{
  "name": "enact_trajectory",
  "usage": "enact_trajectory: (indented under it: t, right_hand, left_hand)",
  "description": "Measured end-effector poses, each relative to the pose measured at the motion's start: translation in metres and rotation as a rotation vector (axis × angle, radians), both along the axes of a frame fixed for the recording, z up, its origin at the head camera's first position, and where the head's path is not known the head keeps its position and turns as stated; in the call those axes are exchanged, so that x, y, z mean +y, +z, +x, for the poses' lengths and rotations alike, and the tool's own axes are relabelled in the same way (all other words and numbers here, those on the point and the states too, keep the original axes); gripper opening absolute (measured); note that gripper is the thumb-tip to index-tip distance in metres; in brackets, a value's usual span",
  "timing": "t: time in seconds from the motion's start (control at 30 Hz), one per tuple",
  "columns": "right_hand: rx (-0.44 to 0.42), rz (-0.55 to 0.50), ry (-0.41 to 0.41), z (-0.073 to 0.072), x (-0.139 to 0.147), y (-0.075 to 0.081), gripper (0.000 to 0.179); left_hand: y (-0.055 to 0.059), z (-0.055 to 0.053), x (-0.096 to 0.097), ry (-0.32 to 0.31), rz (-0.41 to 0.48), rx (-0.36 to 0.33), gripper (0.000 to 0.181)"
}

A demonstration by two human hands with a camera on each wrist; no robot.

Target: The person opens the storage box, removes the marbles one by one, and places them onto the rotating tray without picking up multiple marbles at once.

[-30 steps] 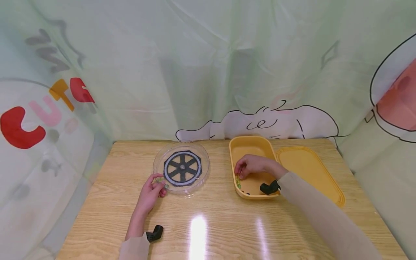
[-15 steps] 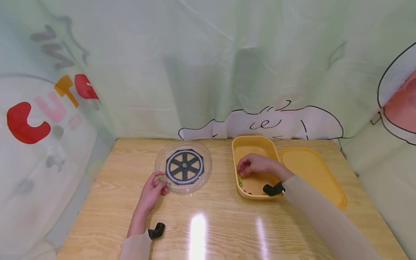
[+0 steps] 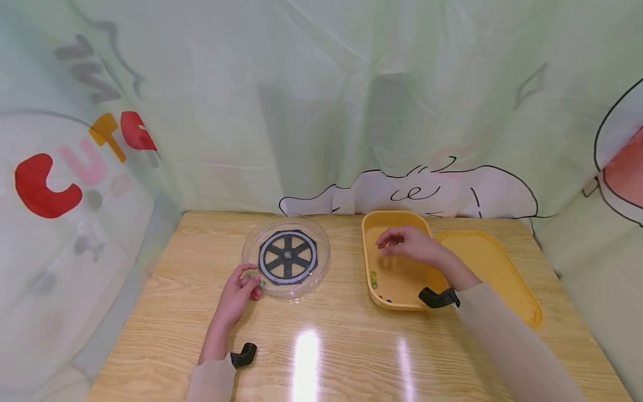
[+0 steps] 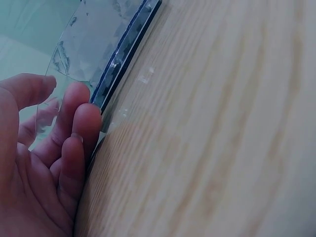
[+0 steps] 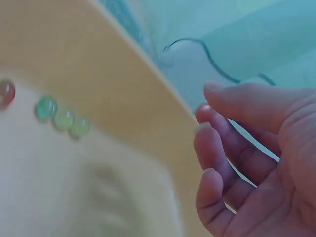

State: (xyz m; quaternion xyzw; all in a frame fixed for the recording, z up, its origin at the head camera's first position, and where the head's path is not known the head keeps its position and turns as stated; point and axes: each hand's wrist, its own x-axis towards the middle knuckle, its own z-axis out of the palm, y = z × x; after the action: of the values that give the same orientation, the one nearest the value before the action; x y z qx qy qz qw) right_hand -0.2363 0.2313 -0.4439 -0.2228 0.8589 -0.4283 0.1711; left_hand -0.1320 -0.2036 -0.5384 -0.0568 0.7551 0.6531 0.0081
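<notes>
A clear round tray (image 3: pixel 321 257) with a dark six-spoked wheel pattern lies at the back left. My left hand (image 3: pixel 237 293) holds its near-left rim, with curled fingers and thumb at the clear edge in the left wrist view. Small green marbles show through the plastic by the thumb, and another small marble (image 3: pixel 310 273) lies at the tray's right side. Over the yellow box (image 3: pixel 366 251), my right hand (image 3: pixel 411 245) is raised with thumb and index fingertip together, pinching a small reddish, shiny marble mostly hidden by the fingers. Green marbles (image 5: pixel 47 108) and a red marble (image 5: pixel 7 94) lie on the box floor.
Right of the box lies its flat yellow lid (image 3: pixel 482 268). Dark marbles (image 3: pixel 388 301) sit in the box's near corner. A printed curtain (image 3: pixel 321 111) hangs behind the wooden table (image 3: pixel 271 346).
My right hand has risen from the left wall of the box, uncovering the green marbles there. My left hand stays at the tray rim. The head view has shifted slightly.
</notes>
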Motion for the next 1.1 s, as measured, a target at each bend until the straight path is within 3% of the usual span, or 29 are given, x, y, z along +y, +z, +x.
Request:
enact_trajectory:
  t: [0.37, 0.6, 0.9, 1.1]
  right_hand:
    - [0.144, -0.05, -0.056, 0.029, -0.035, 0.025, 0.02]
    - [0.162, -0.074, -0.021, 0.035, -0.067, 0.02, 0.016]
    - [0.225, -0.08, -0.044, 0.035, -0.11, 0.021, 0.016]
    - [0.217, -0.12, -0.039, 0.039, -0.132, 0.015, 0.018]
  left_hand:
    - [0.0, 0.0, -0.001, -0.01, -0.007, -0.006, 0.029]
    - [0.001, 0.0, -0.002, -0.001, -0.029, -0.012, 0.029]
    - [0.0, -0.001, -0.001, -0.009, -0.013, -0.006, 0.029]
    - [0.0, 0.0, 0.0, -0.009, -0.01, 0.006, 0.029]
